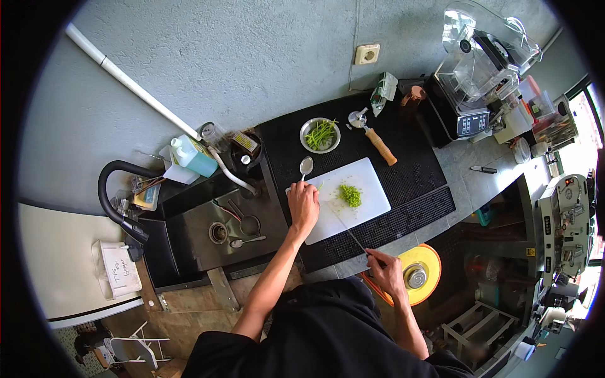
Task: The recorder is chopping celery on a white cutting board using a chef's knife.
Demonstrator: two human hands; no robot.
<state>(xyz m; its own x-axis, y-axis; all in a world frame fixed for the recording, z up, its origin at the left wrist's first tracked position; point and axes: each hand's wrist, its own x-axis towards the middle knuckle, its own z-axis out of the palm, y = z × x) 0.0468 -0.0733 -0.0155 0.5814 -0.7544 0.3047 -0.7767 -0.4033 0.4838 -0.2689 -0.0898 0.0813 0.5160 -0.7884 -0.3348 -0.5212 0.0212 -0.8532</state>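
Note:
My right hand (386, 271) grips the dark handle of a knife (352, 236). Its thin blade reaches over the near edge of a white cutting board (373, 189). A small heap of finely chopped green vegetable (350, 195) lies on the board, with loose bits around it. My left hand (304, 203) is over the board's left edge, fingers curled and pointing away from me. The handle of a metal spoon (306, 165) runs up to those fingertips, and a thin green piece (321, 185) shows beside them. Whether the fingers hold either one is hidden.
Beyond the board, a metal bowl (304, 141) holds green stalks (321, 134). Right of it lies a wooden-handled portafilter (381, 146). A sink (189, 241) with utensils is at left; a blender (472, 90) stands back right. A yellow bin lid (427, 264) is beside my right hand.

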